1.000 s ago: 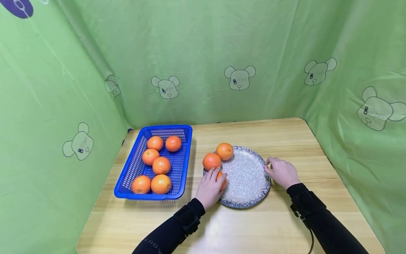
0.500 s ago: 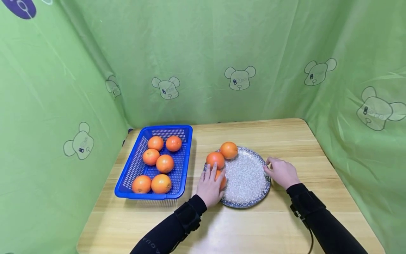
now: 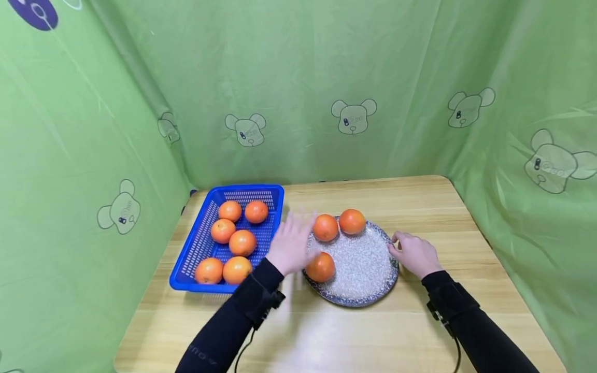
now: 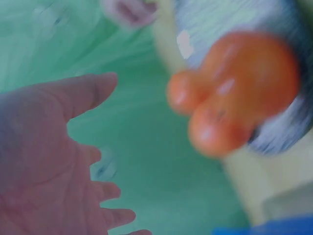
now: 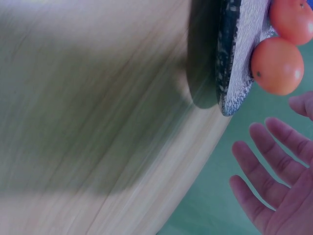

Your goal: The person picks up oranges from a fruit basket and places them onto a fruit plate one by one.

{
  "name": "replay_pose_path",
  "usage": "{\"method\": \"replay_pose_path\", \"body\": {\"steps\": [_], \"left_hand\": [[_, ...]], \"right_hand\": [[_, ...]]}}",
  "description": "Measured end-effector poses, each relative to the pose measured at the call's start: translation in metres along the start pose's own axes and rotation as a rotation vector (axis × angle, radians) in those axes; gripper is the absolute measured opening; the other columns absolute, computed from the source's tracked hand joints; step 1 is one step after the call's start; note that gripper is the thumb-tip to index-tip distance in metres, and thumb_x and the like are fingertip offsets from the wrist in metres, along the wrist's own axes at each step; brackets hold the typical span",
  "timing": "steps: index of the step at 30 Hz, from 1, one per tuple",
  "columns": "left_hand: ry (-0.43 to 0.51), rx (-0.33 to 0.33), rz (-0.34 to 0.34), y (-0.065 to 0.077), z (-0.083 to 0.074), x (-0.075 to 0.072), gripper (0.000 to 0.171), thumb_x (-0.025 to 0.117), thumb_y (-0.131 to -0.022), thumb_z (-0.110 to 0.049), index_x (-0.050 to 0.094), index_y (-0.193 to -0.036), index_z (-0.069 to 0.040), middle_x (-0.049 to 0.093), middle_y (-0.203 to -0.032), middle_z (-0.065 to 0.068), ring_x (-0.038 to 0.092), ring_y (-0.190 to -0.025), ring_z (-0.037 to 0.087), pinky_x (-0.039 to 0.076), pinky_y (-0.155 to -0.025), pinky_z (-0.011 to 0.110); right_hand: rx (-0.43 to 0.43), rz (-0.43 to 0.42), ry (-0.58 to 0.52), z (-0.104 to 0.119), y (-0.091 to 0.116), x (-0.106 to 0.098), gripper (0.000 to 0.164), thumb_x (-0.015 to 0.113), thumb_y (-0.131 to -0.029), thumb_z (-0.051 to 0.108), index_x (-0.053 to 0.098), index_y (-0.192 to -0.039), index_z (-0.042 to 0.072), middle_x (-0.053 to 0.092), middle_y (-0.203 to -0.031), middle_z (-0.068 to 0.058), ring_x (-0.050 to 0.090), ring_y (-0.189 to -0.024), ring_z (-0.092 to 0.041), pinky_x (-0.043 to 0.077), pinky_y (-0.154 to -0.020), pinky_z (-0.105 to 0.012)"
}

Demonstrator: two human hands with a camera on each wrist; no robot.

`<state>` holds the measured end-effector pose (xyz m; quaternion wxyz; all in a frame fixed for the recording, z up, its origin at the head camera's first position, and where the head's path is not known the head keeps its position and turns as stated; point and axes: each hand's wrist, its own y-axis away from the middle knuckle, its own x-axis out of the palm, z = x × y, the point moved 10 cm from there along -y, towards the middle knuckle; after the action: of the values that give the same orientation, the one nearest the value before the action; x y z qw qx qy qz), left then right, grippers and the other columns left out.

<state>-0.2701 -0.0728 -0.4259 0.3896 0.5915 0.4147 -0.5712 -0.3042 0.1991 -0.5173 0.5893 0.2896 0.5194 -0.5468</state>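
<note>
A speckled grey plate [image 3: 364, 267] carries three oranges on its left and far side: a near orange [image 3: 320, 267], a left-rear orange [image 3: 325, 228] and a far orange [image 3: 352, 221]. My left hand [image 3: 290, 246], blurred, hovers between plate and basket with fingers spread and nothing in it. In the left wrist view its palm [image 4: 39, 166] faces the camera, apart from the oranges. My right hand [image 3: 414, 255] is at the plate's right rim. Seen from the right wrist, its fingers [image 5: 259, 171] are extended and loosely bent, holding nothing.
To the left stands a blue plastic basket [image 3: 279, 207] with several oranges [image 3: 242, 242] inside. The wooden table [image 3: 354, 336] meets a green curtain [image 3: 298, 62] at the back and on both sides. Cables hang from both wrist straps.
My left hand has let go of the near orange and moved left, off the plate. The two rear oranges have shifted to the right. My right hand has stayed in place.
</note>
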Motion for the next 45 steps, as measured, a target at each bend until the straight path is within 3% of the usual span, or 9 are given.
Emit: {"method": "replay_pose_path", "body": {"steps": [5, 9, 12, 14, 19, 26, 31, 38, 45], "left_hand": [[0.057, -0.090, -0.210, -0.013, 0.055, -0.068, 0.090, 0.060, -0.082, -0.045, 0.005, -0.148, -0.017, 0.007, -0.149, 0.023, 0.012, -0.135, 0.041, 0.018, -0.106, 0.051], [0.136, -0.208, -0.241, -0.022, 0.108, -0.082, 0.083, 0.060, -0.084, -0.036, 0.013, -0.147, -0.012, 0.019, -0.146, 0.027, 0.022, -0.132, 0.042, 0.024, -0.104, 0.054], [0.124, -0.250, -0.176, -0.029, 0.138, -0.063, 0.060, 0.057, -0.085, -0.029, 0.037, -0.136, -0.004, 0.043, -0.131, 0.026, 0.042, -0.119, 0.040, 0.037, -0.093, 0.054], [0.110, -0.196, -0.121, -0.031, 0.148, -0.043, 0.035, 0.056, -0.084, -0.020, 0.055, -0.113, 0.000, 0.058, -0.108, 0.022, 0.055, -0.100, 0.036, 0.045, -0.081, 0.050], [0.128, -0.094, 0.108, -0.028, 0.164, 0.010, 0.003, 0.061, -0.069, -0.007, 0.059, -0.067, -0.006, 0.058, -0.068, 0.008, 0.054, -0.062, 0.024, 0.044, -0.056, 0.039], [0.195, -0.292, 0.500, 0.000, 0.192, 0.068, 0.007, 0.065, -0.060, -0.009, 0.059, -0.061, -0.011, 0.049, -0.061, 0.001, 0.045, -0.053, 0.018, 0.036, -0.047, 0.029], [0.267, -0.309, 0.524, 0.008, 0.185, 0.065, 0.015, 0.069, -0.062, -0.004, 0.062, -0.074, -0.008, 0.052, -0.078, 0.004, 0.047, -0.071, 0.021, 0.035, -0.062, 0.029], [0.318, -0.378, 0.536, 0.020, 0.177, 0.058, 0.061, 0.069, -0.066, -0.007, 0.054, -0.125, -0.006, 0.050, -0.129, 0.011, 0.046, -0.107, 0.022, 0.038, -0.088, 0.032], [0.304, -0.402, 0.428, 0.010, 0.178, 0.049, 0.021, 0.068, -0.058, 0.001, 0.061, -0.075, -0.008, 0.049, -0.073, 0.003, 0.047, -0.071, 0.022, 0.034, -0.056, 0.028]], "right_hand": [[-0.001, 0.006, 0.006, 0.000, 0.000, 0.000, 0.023, 0.061, -0.083, 0.033, 0.060, -0.089, 0.011, 0.057, -0.070, 0.001, 0.049, -0.053, -0.013, 0.036, -0.044, -0.029], [0.004, 0.015, 0.004, 0.000, 0.001, 0.000, 0.023, 0.061, -0.083, 0.033, 0.060, -0.089, 0.010, 0.056, -0.069, 0.001, 0.048, -0.052, -0.013, 0.035, -0.043, -0.029], [-0.007, 0.004, 0.005, 0.000, 0.002, -0.001, 0.023, 0.061, -0.083, 0.032, 0.060, -0.089, 0.010, 0.055, -0.068, 0.001, 0.047, -0.051, -0.012, 0.035, -0.042, -0.028], [-0.012, -0.007, 0.007, 0.000, 0.002, -0.003, 0.022, 0.061, -0.083, 0.031, 0.060, -0.089, 0.010, 0.055, -0.068, 0.001, 0.047, -0.051, -0.012, 0.034, -0.042, -0.028], [-0.017, -0.021, 0.023, -0.001, 0.000, -0.006, 0.023, 0.063, -0.082, 0.031, 0.061, -0.089, 0.009, 0.056, -0.069, 0.001, 0.048, -0.052, -0.012, 0.035, -0.043, -0.028], [-0.023, -0.014, 0.014, 0.001, -0.001, -0.007, 0.023, 0.062, -0.083, 0.031, 0.061, -0.088, 0.008, 0.059, -0.070, -0.002, 0.050, -0.053, -0.013, 0.038, -0.044, -0.029], [-0.007, -0.036, 0.025, -0.003, 0.002, -0.009, 0.021, 0.064, -0.082, 0.030, 0.061, -0.086, 0.009, 0.060, -0.070, -0.003, 0.051, -0.053, -0.014, 0.038, -0.044, -0.030], [-0.008, -0.028, 0.023, -0.001, 0.004, -0.009, 0.023, 0.063, -0.083, 0.031, 0.061, -0.087, 0.009, 0.060, -0.071, -0.003, 0.051, -0.052, -0.013, 0.038, -0.043, -0.029], [-0.013, -0.031, 0.034, 0.001, 0.003, -0.012, 0.023, 0.062, -0.083, 0.031, 0.061, -0.088, 0.008, 0.060, -0.071, -0.003, 0.051, -0.052, -0.013, 0.037, -0.043, -0.028]]}}
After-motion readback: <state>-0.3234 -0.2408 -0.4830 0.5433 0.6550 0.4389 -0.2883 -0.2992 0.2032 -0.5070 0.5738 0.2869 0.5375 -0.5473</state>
